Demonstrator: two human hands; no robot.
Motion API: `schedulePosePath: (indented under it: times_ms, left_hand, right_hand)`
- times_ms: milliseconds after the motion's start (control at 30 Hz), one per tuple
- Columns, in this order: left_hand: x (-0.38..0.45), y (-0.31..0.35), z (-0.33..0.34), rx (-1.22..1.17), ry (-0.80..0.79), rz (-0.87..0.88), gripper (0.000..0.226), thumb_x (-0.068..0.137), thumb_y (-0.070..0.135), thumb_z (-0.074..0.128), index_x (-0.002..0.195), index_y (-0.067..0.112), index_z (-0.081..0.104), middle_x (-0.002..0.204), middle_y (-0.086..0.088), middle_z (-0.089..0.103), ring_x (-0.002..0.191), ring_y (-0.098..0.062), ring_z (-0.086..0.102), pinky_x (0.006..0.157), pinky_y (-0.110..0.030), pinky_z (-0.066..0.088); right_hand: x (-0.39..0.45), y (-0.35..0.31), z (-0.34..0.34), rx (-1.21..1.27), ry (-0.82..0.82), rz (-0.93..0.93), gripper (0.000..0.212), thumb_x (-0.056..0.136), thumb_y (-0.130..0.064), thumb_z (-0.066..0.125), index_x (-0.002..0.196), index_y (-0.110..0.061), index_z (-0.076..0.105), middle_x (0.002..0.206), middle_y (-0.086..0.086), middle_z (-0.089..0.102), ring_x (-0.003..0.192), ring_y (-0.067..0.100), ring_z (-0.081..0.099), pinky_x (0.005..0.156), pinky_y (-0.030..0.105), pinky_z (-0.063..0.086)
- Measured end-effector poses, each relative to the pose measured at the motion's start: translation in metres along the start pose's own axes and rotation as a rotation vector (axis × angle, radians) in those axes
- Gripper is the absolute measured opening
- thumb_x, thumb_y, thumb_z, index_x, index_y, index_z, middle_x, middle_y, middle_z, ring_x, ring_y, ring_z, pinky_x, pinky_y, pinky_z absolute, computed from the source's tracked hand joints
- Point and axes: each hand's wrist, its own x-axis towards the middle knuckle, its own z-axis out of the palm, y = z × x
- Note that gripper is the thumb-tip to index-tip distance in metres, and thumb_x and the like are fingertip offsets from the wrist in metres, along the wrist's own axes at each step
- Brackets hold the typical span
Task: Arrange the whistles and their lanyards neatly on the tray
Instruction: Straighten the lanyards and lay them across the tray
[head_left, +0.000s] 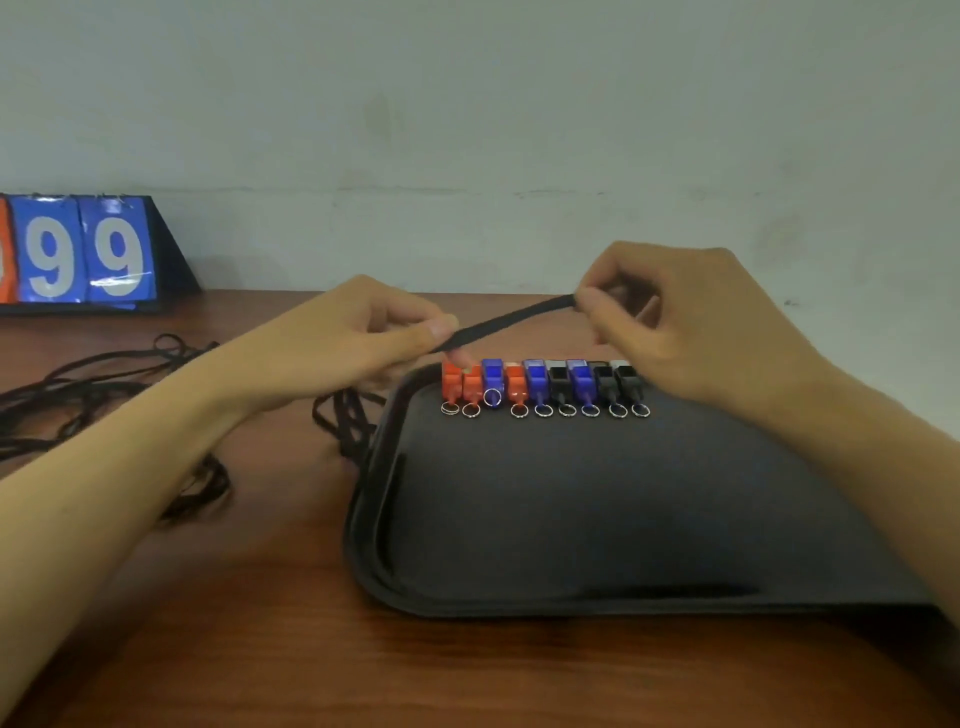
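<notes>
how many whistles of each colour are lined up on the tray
Whistles on the tray, in a row along its far edge:
orange whistles: 3
blue whistles: 3
black whistles: 3
Total: 9

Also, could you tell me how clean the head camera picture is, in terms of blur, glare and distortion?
Head view: soft overall, so the whistles show colours but little detail; glare streaks on the plastic over the scoreboard; a dull sheen on the tray; wide-angle bending along the tray's near rim; the lanyard between left hand and right hand reads clearly.
</notes>
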Motion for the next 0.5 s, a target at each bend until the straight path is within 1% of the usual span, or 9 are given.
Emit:
schedulePosePath:
  times_ms: [33, 100, 133, 200, 267, 367, 400, 467, 500]
  left_hand:
    - [-0.001, -0.005, -0.006, 0.039, 0.025, -0.030, 0.035, 0.100, 0.049, 0.049, 0.082, 0.033, 0.074, 0.056, -0.003, 0.037, 0.051, -0.017, 0.033, 0.057, -0.027, 0.033]
    - [-0.003, -0.014, -0.017, 0.128, 0.081, -0.086, 0.037, 0.098, 0.051, 0.049, 0.086, 0.029, 0.076, 0.054, -0.001, 0.040, 0.049, -0.012, 0.035, 0.057, -0.028, 0.033]
    - [-0.004, -0.017, -0.021, 0.171, 0.112, -0.108, 0.038, 0.098, 0.051, 0.050, 0.086, 0.027, 0.076, 0.051, 0.003, 0.041, 0.046, -0.008, 0.037, 0.055, -0.026, 0.035]
    - [-0.006, -0.023, -0.026, 0.208, 0.159, -0.140, 0.039, 0.099, 0.048, 0.051, 0.081, 0.022, 0.074, 0.047, 0.007, 0.043, 0.041, -0.002, 0.041, 0.050, -0.011, 0.036]
    - [-0.007, -0.028, -0.028, 0.199, 0.155, -0.164, 0.042, 0.097, 0.051, 0.052, 0.075, 0.020, 0.071, 0.049, 0.005, 0.043, 0.040, -0.002, 0.041, 0.047, -0.009, 0.038]
    - [-0.008, -0.036, -0.030, 0.225, 0.138, -0.170, 0.046, 0.095, 0.058, 0.051, 0.078, 0.021, 0.071, 0.051, 0.002, 0.044, 0.043, -0.005, 0.040, 0.052, -0.015, 0.035]
    - [-0.008, -0.038, -0.030, 0.241, 0.127, -0.174, 0.045, 0.095, 0.059, 0.050, 0.082, 0.022, 0.072, 0.051, 0.000, 0.048, 0.046, -0.007, 0.043, 0.057, -0.019, 0.038]
    - [-0.007, -0.037, -0.029, 0.242, 0.100, -0.177, 0.043, 0.094, 0.062, 0.051, 0.091, 0.026, 0.074, 0.061, -0.009, 0.061, 0.054, -0.018, 0.055, 0.068, -0.031, 0.046]
    - [-0.007, -0.035, -0.028, 0.217, 0.095, -0.168, 0.041, 0.094, 0.060, 0.053, 0.093, 0.026, 0.075, 0.065, -0.002, 0.067, 0.058, -0.017, 0.061, 0.071, -0.034, 0.049]
  right_hand:
    - [0.002, 0.009, -0.005, -0.031, 0.013, 0.063, 0.012, 0.092, -0.028, 0.059, 0.082, -0.025, 0.065, 0.071, -0.012, 0.068, 0.070, 0.007, 0.063, 0.065, 0.017, 0.046]
    - [0.006, 0.028, -0.014, -0.108, 0.022, 0.199, 0.014, 0.090, -0.028, 0.057, 0.080, -0.023, 0.065, 0.071, -0.009, 0.066, 0.071, 0.009, 0.060, 0.062, 0.018, 0.042]
    - [0.008, 0.037, -0.017, -0.146, 0.020, 0.265, 0.016, 0.090, -0.028, 0.055, 0.079, -0.022, 0.065, 0.071, -0.008, 0.064, 0.072, 0.014, 0.058, 0.060, 0.019, 0.040]
    - [0.008, 0.051, -0.022, -0.226, 0.006, 0.378, 0.019, 0.089, -0.033, 0.052, 0.079, -0.023, 0.064, 0.075, -0.006, 0.063, 0.077, 0.022, 0.057, 0.063, 0.027, 0.043]
    - [0.007, 0.060, -0.024, -0.326, -0.039, 0.469, 0.023, 0.089, -0.038, 0.050, 0.077, -0.023, 0.064, 0.080, 0.000, 0.065, 0.081, 0.028, 0.058, 0.067, 0.032, 0.045]
    - [0.006, 0.066, -0.025, -0.459, -0.127, 0.577, 0.030, 0.087, -0.041, 0.049, 0.074, -0.018, 0.064, 0.079, 0.006, 0.063, 0.076, 0.029, 0.057, 0.062, 0.031, 0.039]
    - [0.005, 0.067, -0.026, -0.490, -0.152, 0.604, 0.030, 0.086, -0.042, 0.049, 0.074, -0.018, 0.064, 0.078, 0.006, 0.061, 0.075, 0.029, 0.056, 0.060, 0.030, 0.037]
    - [0.005, 0.068, -0.027, -0.539, -0.213, 0.651, 0.031, 0.086, -0.043, 0.049, 0.078, -0.018, 0.066, 0.078, 0.005, 0.058, 0.072, 0.027, 0.054, 0.060, 0.030, 0.036]
    - [0.005, 0.069, -0.028, -0.556, -0.243, 0.673, 0.031, 0.086, -0.044, 0.050, 0.081, -0.018, 0.066, 0.079, 0.004, 0.057, 0.072, 0.026, 0.054, 0.062, 0.031, 0.036]
